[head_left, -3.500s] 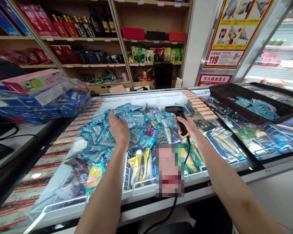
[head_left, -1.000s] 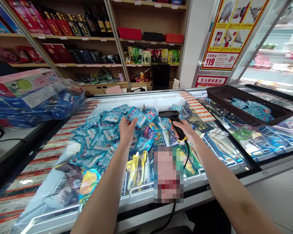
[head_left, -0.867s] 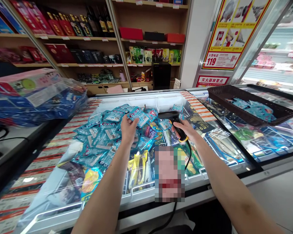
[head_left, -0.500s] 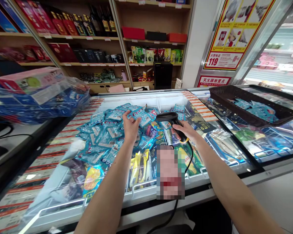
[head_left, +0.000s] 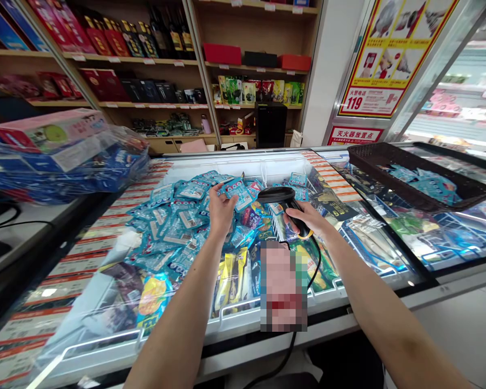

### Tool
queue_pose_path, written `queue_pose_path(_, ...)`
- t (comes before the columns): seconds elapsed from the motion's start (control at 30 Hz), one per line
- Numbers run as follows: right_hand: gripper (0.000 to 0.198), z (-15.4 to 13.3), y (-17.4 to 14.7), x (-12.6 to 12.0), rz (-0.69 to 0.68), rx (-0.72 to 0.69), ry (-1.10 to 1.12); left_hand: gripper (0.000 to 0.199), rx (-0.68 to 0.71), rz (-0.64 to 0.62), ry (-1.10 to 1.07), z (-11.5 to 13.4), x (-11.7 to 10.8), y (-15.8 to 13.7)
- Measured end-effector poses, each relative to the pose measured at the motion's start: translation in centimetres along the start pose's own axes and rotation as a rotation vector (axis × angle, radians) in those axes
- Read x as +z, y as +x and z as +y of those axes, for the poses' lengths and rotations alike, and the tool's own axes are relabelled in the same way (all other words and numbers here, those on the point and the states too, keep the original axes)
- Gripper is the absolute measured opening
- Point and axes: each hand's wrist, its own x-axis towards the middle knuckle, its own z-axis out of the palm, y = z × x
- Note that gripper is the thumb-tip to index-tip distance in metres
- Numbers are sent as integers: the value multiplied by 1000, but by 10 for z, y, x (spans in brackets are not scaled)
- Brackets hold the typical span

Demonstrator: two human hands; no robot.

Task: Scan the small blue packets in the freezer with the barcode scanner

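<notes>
Right grip (head_left: 311, 219) is wrapped firmly around the handle of a black handheld scanner (head_left: 278, 195), thumb over the top, other fingers curled around it. Wrist looks pretty straight, and the forearm slants in from the lower right. The scanner's wide head points left, toward the other hand. Its black cable (head_left: 319, 258) drops from the handle and curves back toward the body.

Left grip (head_left: 221, 213) is mostly closed up, thumb and index close together at the near left edge of one teal packet (head_left: 238, 193). Can't really tell if the packet is pinched or just touched. That forearm comes up steeply from the bottom, thumb side facing the scanner. The packet sits just past the left fingertips, between them and the scanner head, near it but apart.

Left of the left grip there's a big messy heap of matching packets (head_left: 174, 224) spread over a chest freezer (head_left: 328, 328). Nearer the body than that grip, yellow ice-pop wrappers (head_left: 231, 276) stand in a wire basket. Well off to the right of the right grip, a brown basket (head_left: 370, 163) holds more teal packets. Far left of both hands is a plastic-wrapped stack of blue packs (head_left: 71, 168) with a pink box (head_left: 51, 129) on top, and wooden shelves (head_left: 133, 58) of bottles and boxes are beyond everything.
</notes>
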Motion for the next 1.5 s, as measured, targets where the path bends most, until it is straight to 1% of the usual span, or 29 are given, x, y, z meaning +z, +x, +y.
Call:
queue_pose_path(0.13,38,-4,-1,2,0,19,-3,61,15,5,6,-1,0,0)
queue_pose_path(0.27,36,-5,-1,3,-9,2,3,60,24,2,13,-1,2,0)
queue_pose_path(0.37,34,-2,0,-1,31,-28,29,60,39,1,6,0,2,0)
queue_pose_path(0.47,33,4,3,-9,133,-33,63,58,105,42,133,2,-2,0)
queue_pose_path(0.57,36,11,8,-22,281,30,78,60,177,98,356,2,-11,1)
queue_pose_path(0.63,37,16,11,-30,388,55,114,63,216,122,428,1,-16,2)
queue_pose_path(0.7,38,19,13,-37,476,49,178,64,271,132,466,1,-20,2)
queue_pose_path(0.77,39,20,14,-41,526,47,224,59,325,142,546,2,-21,0)
queue_pose_path(0.87,38,21,13,-44,549,64,241,44,400,127,687,5,-20,-6)
queue_pose_path(0.93,36,21,12,-43,543,67,226,35,460,70,737,9,-15,-9)
queue_pose_path(1.0,37,20,12,-42,517,80,187,30,512,-30,760,12,-8,-11)
queue_pose_path(1.1,41,20,12,-41,465,114,126,27,542,-190,759,17,7,-13)
queue_pose_path(1.17,41,20,12,-42,450,117,127,30,534,-277,747,19,18,-15)
queue_pose_path(1.27,38,20,12,-43,475,78,184,35,494,-380,709,19,33,-19)
queue_pose_path(1.37,38,19,12,-46,502,64,217,38,430,-438,633,14,43,-22)
queue_pose_path(1.5,37,18,11,-49,505,45,228,43,355,-481,559,7,50,-21)
